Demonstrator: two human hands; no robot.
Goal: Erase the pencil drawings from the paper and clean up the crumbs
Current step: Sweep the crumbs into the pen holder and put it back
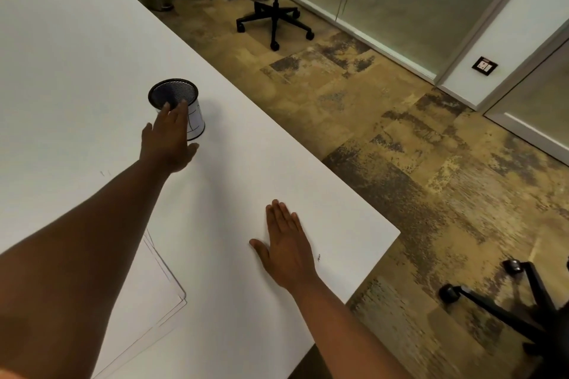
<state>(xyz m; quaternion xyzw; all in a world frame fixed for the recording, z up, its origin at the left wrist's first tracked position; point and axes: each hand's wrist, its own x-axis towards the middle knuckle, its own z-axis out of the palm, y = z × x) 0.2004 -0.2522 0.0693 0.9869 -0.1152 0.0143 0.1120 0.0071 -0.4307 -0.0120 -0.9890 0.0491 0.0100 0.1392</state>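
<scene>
Reaching out toward twelve o'clock, the left hand [167, 140] lies against the near side of the mesh pen cup [178, 108], fingers straight and together, their tips up at its dark rim; whether the thumb wraps the far side cannot be told, so this reads as touching, not gripping. The cup stands upright on the white table [77, 55], its axis vertical, well off from the sheets of paper [147, 292], which lie at about seven o'clock from the cup, half under the left forearm, their long edges running from roughly eleven to five o'clock; no pencil marks show on the part of the sheets in view. The right hand [288, 248] rests flat on the table, fingers straight and close together, holding nothing, pointing to about eleven o'clock; a small dark speck [319, 258], perhaps a crumb, sits just beside it at three o'clock, near the table's edge. My judgement: the right hand is much nearer that speck, the left arm nearer the sheets; any sweep of crumbs would likely go from the right palm outward to the edge at three o'clock.
</scene>
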